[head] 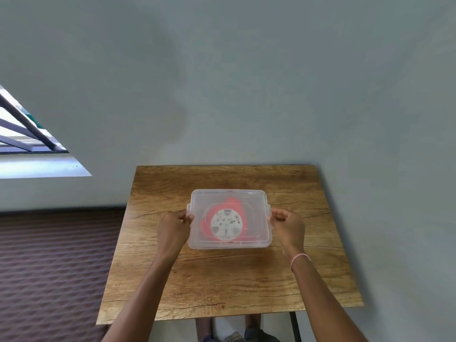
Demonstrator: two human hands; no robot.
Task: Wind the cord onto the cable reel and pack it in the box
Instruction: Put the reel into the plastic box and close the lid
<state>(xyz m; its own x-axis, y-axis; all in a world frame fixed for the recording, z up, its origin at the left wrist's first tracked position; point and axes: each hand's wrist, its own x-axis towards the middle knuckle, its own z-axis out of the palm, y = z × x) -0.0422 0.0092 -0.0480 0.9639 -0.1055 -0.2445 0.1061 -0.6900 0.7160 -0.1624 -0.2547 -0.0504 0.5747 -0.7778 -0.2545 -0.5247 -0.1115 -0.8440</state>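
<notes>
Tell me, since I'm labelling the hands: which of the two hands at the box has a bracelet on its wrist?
The right hand, at the right side latch of the clear box; a pink-and-white bracelet circles its wrist. The left hand has a bare wrist.

Lidded clear box on table, red reel apparently flat inside

Clear glossy plastic box — matt, grainy wooden table.

Both hands, left hand and right hand, grip lidded box; cable reel inside.
</notes>
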